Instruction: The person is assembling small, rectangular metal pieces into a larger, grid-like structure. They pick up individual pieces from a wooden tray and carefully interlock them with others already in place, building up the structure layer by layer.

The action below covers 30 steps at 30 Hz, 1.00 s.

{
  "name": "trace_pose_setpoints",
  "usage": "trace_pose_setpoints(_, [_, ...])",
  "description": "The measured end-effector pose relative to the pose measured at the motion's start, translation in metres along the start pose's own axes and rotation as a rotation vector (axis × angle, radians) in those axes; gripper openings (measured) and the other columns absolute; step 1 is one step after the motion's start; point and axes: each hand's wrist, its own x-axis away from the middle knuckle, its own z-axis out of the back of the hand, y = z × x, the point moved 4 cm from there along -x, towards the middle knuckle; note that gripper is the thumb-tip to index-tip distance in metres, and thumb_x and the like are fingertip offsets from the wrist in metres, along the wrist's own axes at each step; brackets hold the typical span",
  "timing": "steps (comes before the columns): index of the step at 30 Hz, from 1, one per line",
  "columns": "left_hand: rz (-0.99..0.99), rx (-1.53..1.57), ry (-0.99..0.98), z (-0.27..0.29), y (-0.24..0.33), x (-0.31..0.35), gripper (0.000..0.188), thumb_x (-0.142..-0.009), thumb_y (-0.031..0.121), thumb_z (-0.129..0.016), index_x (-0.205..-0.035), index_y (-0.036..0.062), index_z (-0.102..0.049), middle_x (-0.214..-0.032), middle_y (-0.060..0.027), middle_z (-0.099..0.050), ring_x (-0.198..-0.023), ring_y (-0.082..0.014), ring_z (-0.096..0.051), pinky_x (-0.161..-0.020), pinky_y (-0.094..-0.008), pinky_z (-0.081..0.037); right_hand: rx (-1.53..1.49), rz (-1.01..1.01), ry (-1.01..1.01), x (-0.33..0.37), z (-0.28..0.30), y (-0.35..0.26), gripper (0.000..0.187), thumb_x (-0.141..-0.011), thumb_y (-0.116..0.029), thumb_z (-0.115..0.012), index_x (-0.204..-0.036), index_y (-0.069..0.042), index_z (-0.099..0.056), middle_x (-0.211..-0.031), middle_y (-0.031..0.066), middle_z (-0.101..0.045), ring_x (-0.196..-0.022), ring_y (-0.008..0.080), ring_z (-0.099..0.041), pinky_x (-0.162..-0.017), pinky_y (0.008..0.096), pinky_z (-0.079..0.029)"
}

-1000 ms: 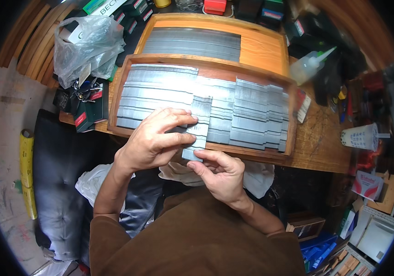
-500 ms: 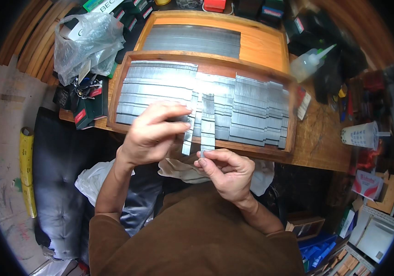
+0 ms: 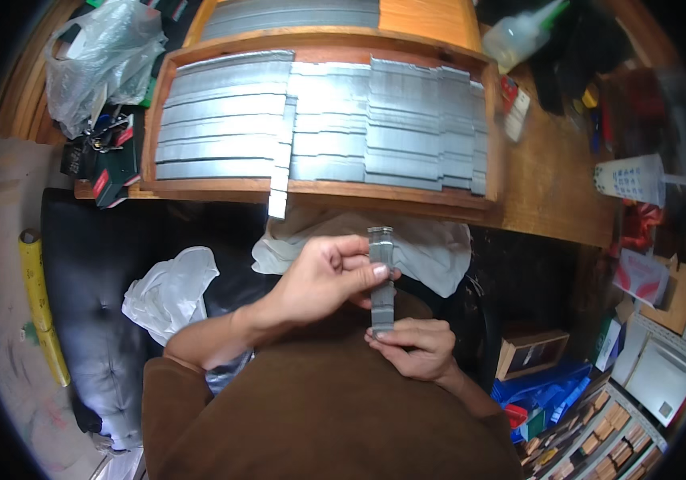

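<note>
My left hand [image 3: 317,280] pinches the middle of a short grey metal strip [image 3: 382,302] between thumb and fingers. My right hand [image 3: 419,349] grips the same strip by its lower end. The strip stands lengthwise in front of my chest, with stepped bands across it; whether it is one piece or a thin bundle I cannot tell. Beyond my hands, a wooden tray [image 3: 343,198] holds rows of similar grey metal strips [image 3: 407,120] packed side by side. One narrow strip [image 3: 280,180] sticks out over the tray's front edge, apart from both hands.
Behind lies a second wooden tray [image 3: 431,24] with more grey strips. A plastic bag [image 3: 107,60] and small dark boxes [image 3: 119,164] are at the left. On the right are a squeeze bottle [image 3: 515,40] and a drink cup [image 3: 629,178]. A white cloth [image 3: 431,252] hangs below the table edge.
Both hands have come back from the tray toward my body with the metal strip. My left hand has left the narrow strip at the tray edge and now grips the held one. The view has shifted.
</note>
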Motion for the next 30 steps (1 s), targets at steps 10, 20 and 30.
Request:
trace_pose_setpoints(10, [0.074,-0.148,0.092,0.019,-0.004,-0.032,0.019,-0.096,0.017,-0.069,-0.105,0.0005,-0.066,-0.101,-0.0109,-0.076,-0.088,-0.0157,-0.073,-0.068,-0.0255,-0.057,-0.112,-0.096,0.077,0.002,-0.013,0.043,0.025,-0.079,0.006,-0.081,-0.102,0.004,-0.071,-0.095,0.0178,-0.076,-0.084,0.0230,-0.076,-0.075,0.0310,-0.062])
trace_pose_setpoints(20, [0.102,-0.135,0.077,0.020,-0.005,-0.035,0.027,-0.092,0.017,-0.074,-0.113,0.0014,-0.066,-0.097,-0.0097,-0.076,-0.086,-0.0167,-0.074,-0.065,-0.0244,-0.055,-0.079,-0.364,-0.027,-0.004,-0.007,0.029,0.024,-0.078,0.001,-0.083,-0.099,0.005,-0.072,-0.104,0.0142,-0.073,-0.096,0.0191,-0.072,-0.082,0.0283,-0.059])
trace_pose_setpoints(30, [-0.008,0.042,0.052,0.006,-0.015,-0.003,0.048,-0.093,0.006,-0.071,-0.138,0.0032,-0.053,-0.097,-0.0120,-0.075,-0.084,-0.0209,-0.074,-0.068,-0.0282,-0.059,-1.377,-0.016,0.034,-0.057,0.037,0.013,0.069,-0.097,-0.059,-0.051,-0.138,-0.005,-0.053,-0.157,0.0218,-0.035,-0.152,0.0405,-0.015,-0.117,0.0721,-0.004])
